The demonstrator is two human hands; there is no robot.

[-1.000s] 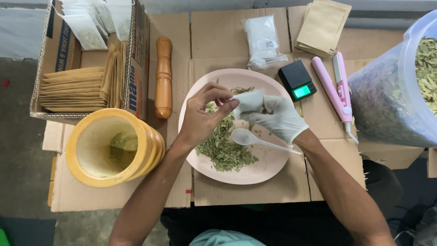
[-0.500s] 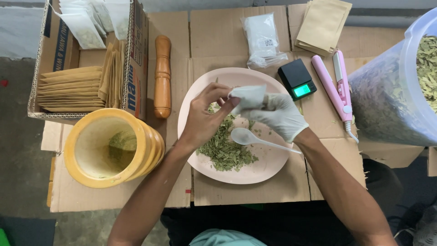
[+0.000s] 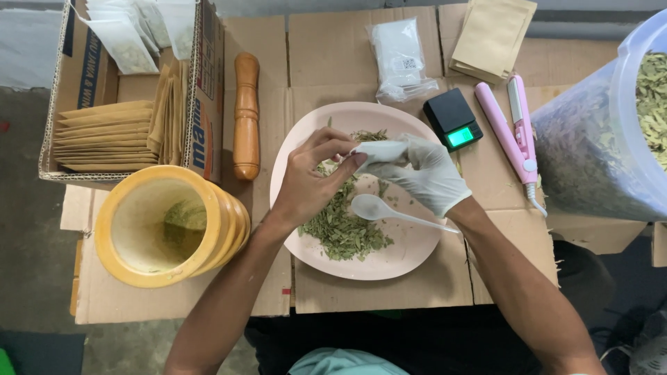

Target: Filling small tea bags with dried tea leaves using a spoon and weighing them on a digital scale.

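Head view: left hand (image 3: 309, 182) and gloved right hand (image 3: 425, 177) pinch a small white sachet (image 3: 381, 151) together above the pink plate (image 3: 417, 260). Dried leaves (image 3: 342, 229) and a white spoon (image 3: 372, 206) lie on the plate. Bare rim shows toward the plate's near edge; scale (image 3: 453, 119) just beyond its far edge.
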